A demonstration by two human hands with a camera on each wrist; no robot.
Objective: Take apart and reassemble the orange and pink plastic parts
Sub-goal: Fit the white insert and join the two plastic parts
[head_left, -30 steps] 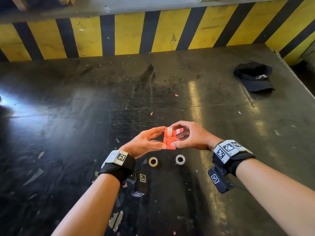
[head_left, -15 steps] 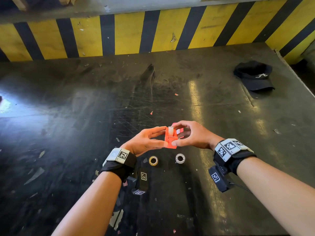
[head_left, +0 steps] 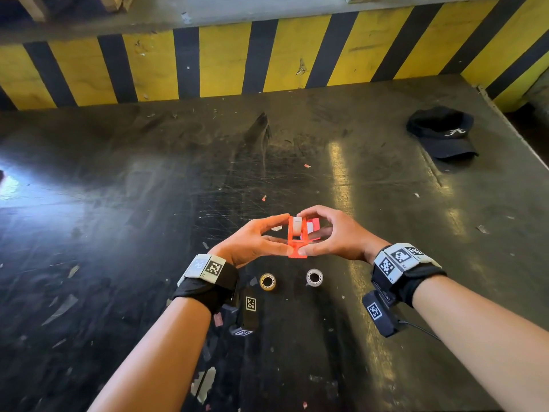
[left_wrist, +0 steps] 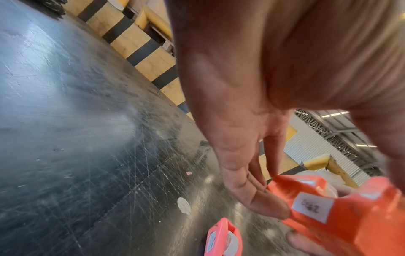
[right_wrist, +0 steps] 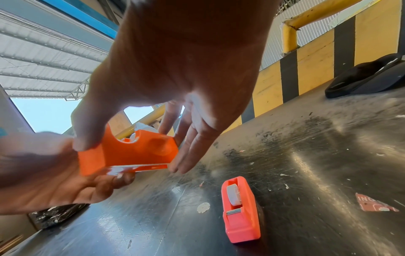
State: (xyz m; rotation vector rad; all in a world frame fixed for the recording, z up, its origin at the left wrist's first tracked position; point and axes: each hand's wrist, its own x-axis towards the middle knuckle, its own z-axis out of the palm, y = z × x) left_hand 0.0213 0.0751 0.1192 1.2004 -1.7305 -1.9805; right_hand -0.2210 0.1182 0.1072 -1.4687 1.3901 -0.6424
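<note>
**Head view: both hands on the orange dispenser, its roll pointing up**

Head view shows the left hand (head_left: 252,242) and the right hand (head_left: 332,236) meeting above the dark table (head_left: 118,203), each pinching one side of the orange tape dispenser (head_left: 297,239) between thumb and fingertips. Neither hand is released or clenched empty; both grasp the same part from opposite flanks. The dispenser's long axis runs away from the person, cutter end nearer, with the white tape roll (head_left: 296,226) seated in the top slot and standing above the walls.

The pink tape dispenser (right_wrist: 240,209) lies on the table just beyond and below the hands, roll in place, untouched. Two loose tape rolls, a yellowish one (head_left: 267,281) and a whitish one (head_left: 314,276), lie on the table nearer the person. A black cap (head_left: 441,132) sits far off to the right.

The roll probably has to come straight up out of the slot. The right fingers (head_left: 309,212) arch over its top and look best placed to lift it while the left steadies the body.
</note>
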